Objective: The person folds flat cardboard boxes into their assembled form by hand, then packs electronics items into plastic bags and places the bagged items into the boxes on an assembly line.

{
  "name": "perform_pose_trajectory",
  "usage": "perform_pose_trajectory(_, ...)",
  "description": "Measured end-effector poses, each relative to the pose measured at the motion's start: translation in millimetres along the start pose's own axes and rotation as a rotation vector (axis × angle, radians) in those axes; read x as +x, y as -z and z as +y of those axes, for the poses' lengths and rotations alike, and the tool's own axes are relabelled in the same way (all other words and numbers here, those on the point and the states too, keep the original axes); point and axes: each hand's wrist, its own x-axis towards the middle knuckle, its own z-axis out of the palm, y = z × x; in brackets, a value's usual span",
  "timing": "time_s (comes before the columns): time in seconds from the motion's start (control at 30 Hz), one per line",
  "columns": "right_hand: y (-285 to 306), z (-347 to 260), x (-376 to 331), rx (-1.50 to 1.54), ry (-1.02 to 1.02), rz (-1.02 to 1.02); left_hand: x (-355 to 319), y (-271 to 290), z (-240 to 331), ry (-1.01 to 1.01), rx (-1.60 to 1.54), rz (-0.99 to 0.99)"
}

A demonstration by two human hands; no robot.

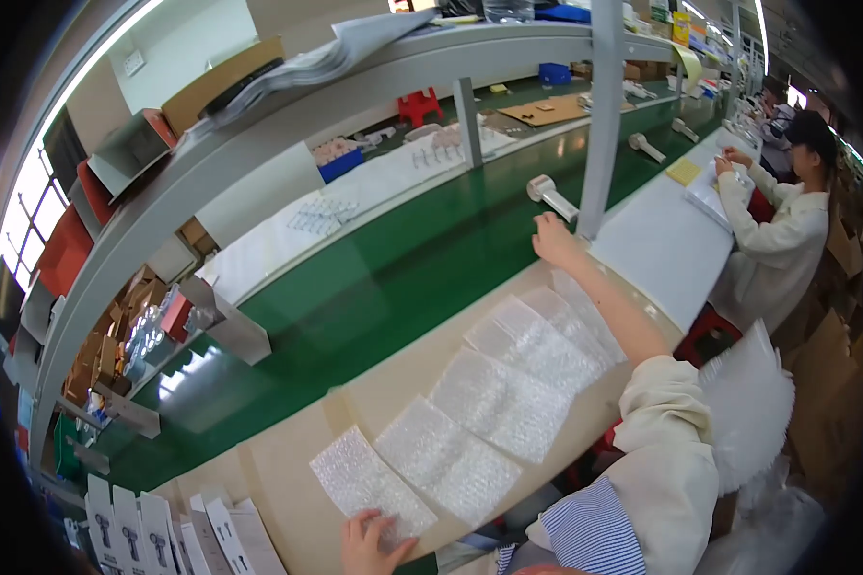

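My right hand (554, 240) reaches out over the green conveyor belt (355, 297), its fingers apart and holding nothing. Just beyond its fingertips lies a white handheld device (553, 196) with a round head and a handle, much like a small handheld fan. A narrow gap seems to separate the two. At the near edge of the tan worktop (297, 470), my left hand (374, 544) rests with spread fingers on the lower end of a bubble wrap pouch (369, 479). Several more bubble wrap pouches (499, 402) lie overlapping in a row to its right.
White printed boxes (144, 532) stand at the lower left. More white devices (646, 147) lie farther up the belt. A grey metal post (601, 115) rises beside my right hand. A co-worker (777, 211) sits at a white table (662, 240) on the right.
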Motion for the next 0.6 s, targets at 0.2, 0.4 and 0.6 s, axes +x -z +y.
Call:
perform_pose_trajectory(0.2,-45.3,52.4,49.8,-0.017,-0.419,0.087,-17.3,-1.2,-25.9,0.215,-0.202,-0.087)
perform_pose_trajectory(0.4,-47.0,35.1,82.6,-0.222,-0.481,-0.210,-26.9,10.9,-10.3,0.331,-0.258,0.101)
perform_pose_trajectory(0.6,-18.9,0.4,93.0,0.082,-0.389,-0.340,4.2,-1.2,-4.7,0.312,-0.098,0.212)
